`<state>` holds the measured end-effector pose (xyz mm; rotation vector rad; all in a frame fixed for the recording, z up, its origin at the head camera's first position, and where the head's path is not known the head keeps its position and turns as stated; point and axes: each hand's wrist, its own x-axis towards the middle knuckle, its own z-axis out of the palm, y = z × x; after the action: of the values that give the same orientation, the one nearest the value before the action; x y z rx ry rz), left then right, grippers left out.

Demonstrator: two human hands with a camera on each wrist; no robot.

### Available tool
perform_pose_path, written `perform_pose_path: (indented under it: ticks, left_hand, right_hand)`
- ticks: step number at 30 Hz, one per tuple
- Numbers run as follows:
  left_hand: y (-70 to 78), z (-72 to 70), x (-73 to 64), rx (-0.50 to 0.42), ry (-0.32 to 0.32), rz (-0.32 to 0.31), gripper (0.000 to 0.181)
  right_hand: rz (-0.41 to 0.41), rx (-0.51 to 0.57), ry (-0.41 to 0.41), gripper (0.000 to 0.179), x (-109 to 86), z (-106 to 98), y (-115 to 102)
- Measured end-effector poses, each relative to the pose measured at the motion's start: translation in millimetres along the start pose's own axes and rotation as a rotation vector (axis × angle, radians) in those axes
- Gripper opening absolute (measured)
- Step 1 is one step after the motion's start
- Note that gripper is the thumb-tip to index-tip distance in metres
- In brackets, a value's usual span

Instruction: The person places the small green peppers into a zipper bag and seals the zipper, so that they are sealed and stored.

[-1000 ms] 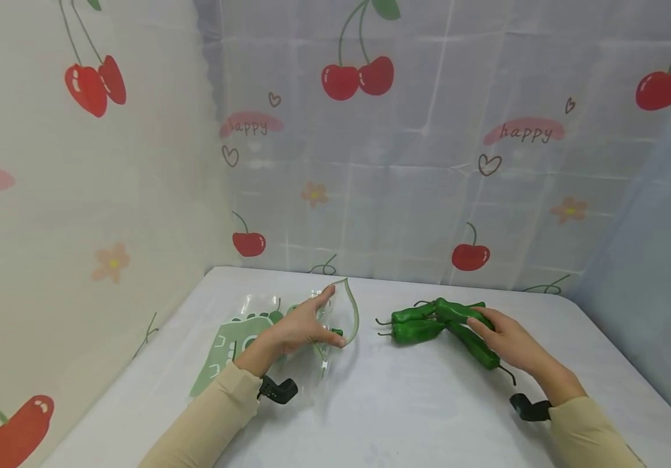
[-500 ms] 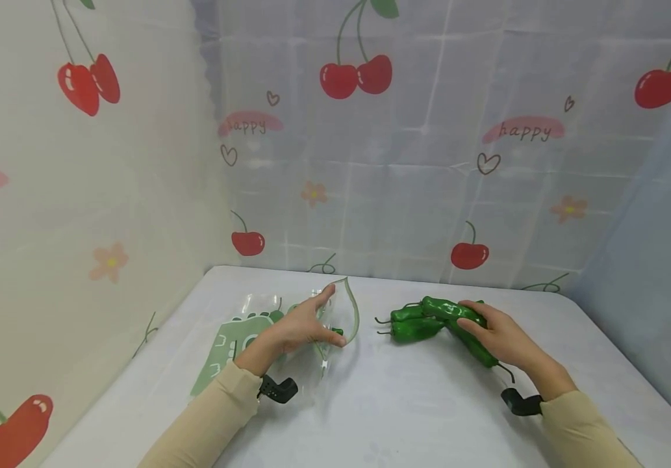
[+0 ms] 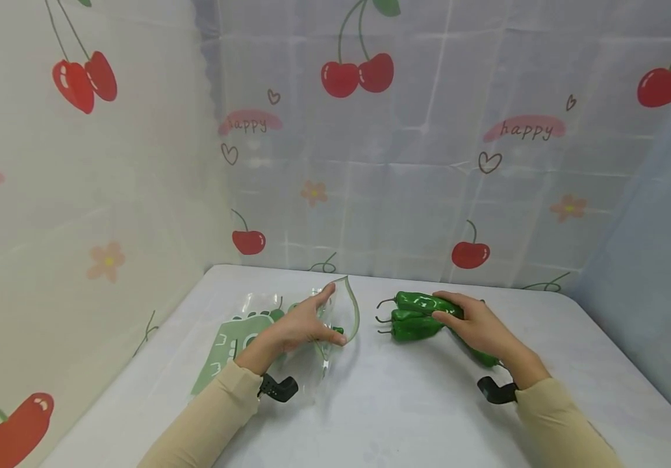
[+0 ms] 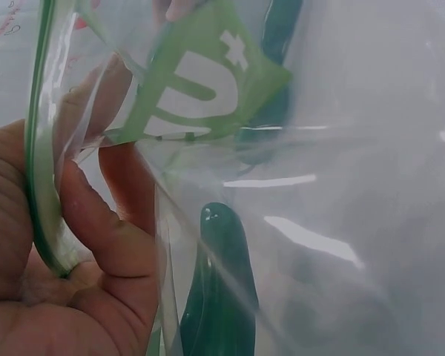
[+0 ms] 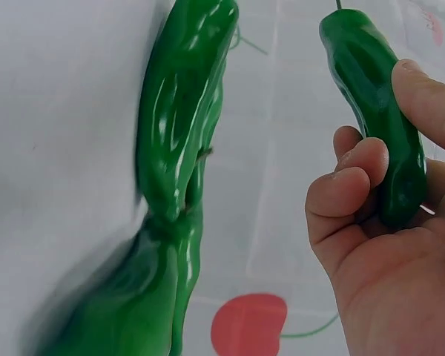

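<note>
A clear zip bag (image 3: 218,354) with a green print lies on the left half of the table. My left hand (image 3: 294,330) holds it near its green-edged mouth, thumb and forefinger spread so the mouth gapes; the left wrist view shows other fingers curled at the rim. Inside, a green pepper (image 4: 221,289) shows through the plastic. My right hand (image 3: 481,328) grips a long green pepper (image 5: 371,81) between thumb and curled fingers, its stem pointing left in the head view. Beneath and beside it lie several more green peppers (image 3: 414,329), partly covered by that hand.
A white table (image 3: 382,409) spans the work area. Behind it hangs a pale curtain (image 3: 393,195) printed with cherries, and another patterned sheet (image 3: 154,162) closes off the left side. Between the bag mouth and the pepper pile is a stretch of tabletop.
My right hand has moved left along the pile with the top pepper, which now sits further left with its stem clear of the others. My left hand and the bag have stayed put.
</note>
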<state>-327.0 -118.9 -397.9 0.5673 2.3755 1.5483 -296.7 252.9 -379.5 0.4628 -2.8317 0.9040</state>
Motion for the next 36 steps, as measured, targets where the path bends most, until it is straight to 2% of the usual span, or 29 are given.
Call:
perform_pose_path:
  ticks: [11, 19, 28, 36]
  left_hand:
    - [0.8, 0.2, -0.8, -0.007, 0.002, -0.008, 0.128]
    - [1.1, -1.3, -0.4, -0.049, 0.001, -0.015, 0.127]
    - [0.1, -1.4, 1.0, -0.040, -0.016, -0.013, 0.128]
    - [0.7, -1.9, 2.0, -0.034, 0.000, -0.009, 0.128]
  right_hand:
    - [-0.010, 0.027, 0.008, 0.057, 9.2, 12.5, -15.3]
    - [-0.047, 0.061, -0.015, 0.056, 18.0, 22.1, -25.4]
    - [-0.086, 0.078, -0.028, 0.054, 24.5, 34.0, -38.9]
    - [-0.140, 0.075, -0.019, 0.054, 32.1, 43.7, -47.5]
